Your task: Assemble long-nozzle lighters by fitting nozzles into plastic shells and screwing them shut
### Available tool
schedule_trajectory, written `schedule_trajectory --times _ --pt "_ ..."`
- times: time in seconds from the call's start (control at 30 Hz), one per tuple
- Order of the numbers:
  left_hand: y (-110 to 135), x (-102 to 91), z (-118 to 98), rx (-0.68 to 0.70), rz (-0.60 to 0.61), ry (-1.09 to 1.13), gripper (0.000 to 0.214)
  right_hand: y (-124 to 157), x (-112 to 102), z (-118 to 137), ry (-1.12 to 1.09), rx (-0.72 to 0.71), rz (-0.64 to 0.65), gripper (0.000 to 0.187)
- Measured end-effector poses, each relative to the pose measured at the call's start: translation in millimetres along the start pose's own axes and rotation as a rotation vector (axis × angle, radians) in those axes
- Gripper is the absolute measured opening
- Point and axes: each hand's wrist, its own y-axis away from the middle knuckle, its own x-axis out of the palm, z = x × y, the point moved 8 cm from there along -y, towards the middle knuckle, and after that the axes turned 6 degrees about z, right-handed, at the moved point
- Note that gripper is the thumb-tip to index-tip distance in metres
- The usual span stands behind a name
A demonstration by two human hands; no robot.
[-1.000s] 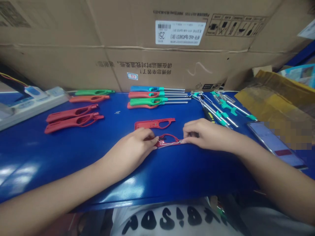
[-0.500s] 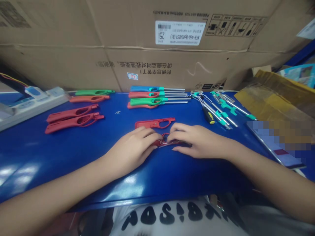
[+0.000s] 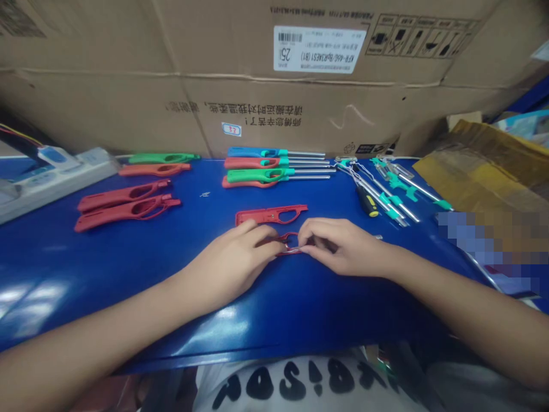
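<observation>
The right hand point(image 3: 338, 247) has shifted left along the red lighter shell point(image 3: 288, 240) since the earlier frames, and its thumb and forefinger now pinch the shell at the trigger loop, close to the left hand point(image 3: 240, 257). The left hand lies with fingers pressed together, holding the shell's left end flat on the blue tabletop point(image 3: 128, 269). The shell sits mid-tabletop, just in front of a second red shell half point(image 3: 271, 215), with finished lighters point(image 3: 274, 169) farther back and a screwdriver point(image 3: 368, 201) to the right.
</observation>
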Motion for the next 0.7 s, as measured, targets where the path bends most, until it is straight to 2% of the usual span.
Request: schedule_trajectory --times 0.13,0.27,0.53,0.7 --pt "0.9 2.4 -5.7 0.055 0.062 -0.160 0.027 -2.0 -1.7 -10.4 -0.138 0.079 -0.013 0.002" --pt "2.9 4.3 -15.9 0.096 0.099 -0.358 0.025 -3.7 1.7 -15.3 -0.230 0.113 0.021 0.011" --pt "4.4 4.1 -28.2 0.091 0.057 -0.482 0.025 -4.0 -0.4 3.8 0.013 -0.058 0.004 0.012" --pt "5.5 2.0 -29.6 0.090 0.057 -0.488 0.029 -2.6 -1.8 5.8 0.018 -0.054 0.029 0.013"
